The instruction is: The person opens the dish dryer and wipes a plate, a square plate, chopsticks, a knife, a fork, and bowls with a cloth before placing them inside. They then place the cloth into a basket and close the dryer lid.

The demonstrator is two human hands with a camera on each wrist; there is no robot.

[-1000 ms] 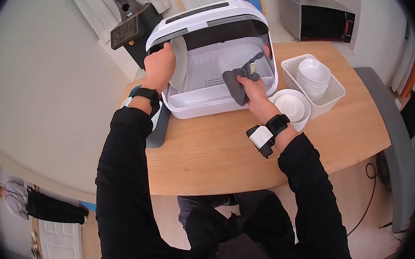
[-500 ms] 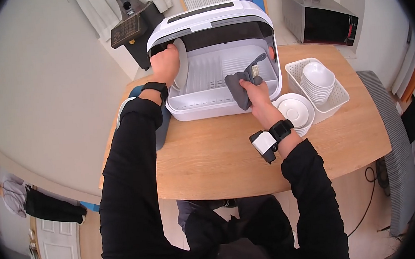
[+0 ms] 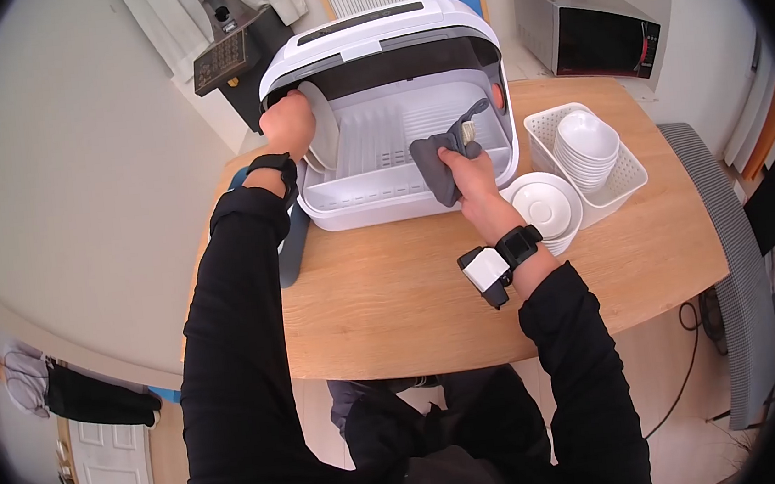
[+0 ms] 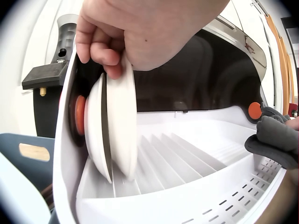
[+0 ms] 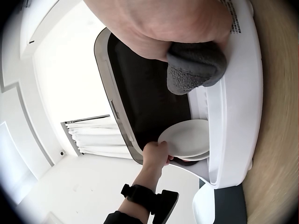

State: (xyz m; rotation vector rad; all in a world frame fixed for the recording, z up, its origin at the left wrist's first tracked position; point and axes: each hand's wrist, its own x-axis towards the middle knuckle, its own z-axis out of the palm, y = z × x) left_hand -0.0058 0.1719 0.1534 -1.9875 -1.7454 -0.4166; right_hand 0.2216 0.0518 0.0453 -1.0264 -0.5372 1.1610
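A white dish cabinet [image 3: 376,212] with a raised dark lid stands on the table. Inside, at its left end, my left hand [image 3: 289,124] holds a white plate [image 4: 122,126] by its upper edge. The plate stands on edge in the slotted rack [image 4: 161,161], close beside another upright plate [image 4: 96,130]. My right hand [image 3: 474,174] grips a folded grey cloth [image 3: 434,166] over the cabinet's front right edge. In the right wrist view the cloth [image 5: 196,67] bunches out below the hand.
Right of the cabinet are stacked white plates [image 3: 546,208] and a white basket [image 3: 619,196] with a stack of white bowls [image 3: 589,146]. A blue-grey bin [image 4: 23,154] stands against the cabinet's left side. Behind, a microwave [image 3: 586,36] sits at the back right.
The head view has shifted slightly. The plate in my left hand stands a little lower in the rack, and the plate beside it shows more. My right hand keeps its hold on the cloth.
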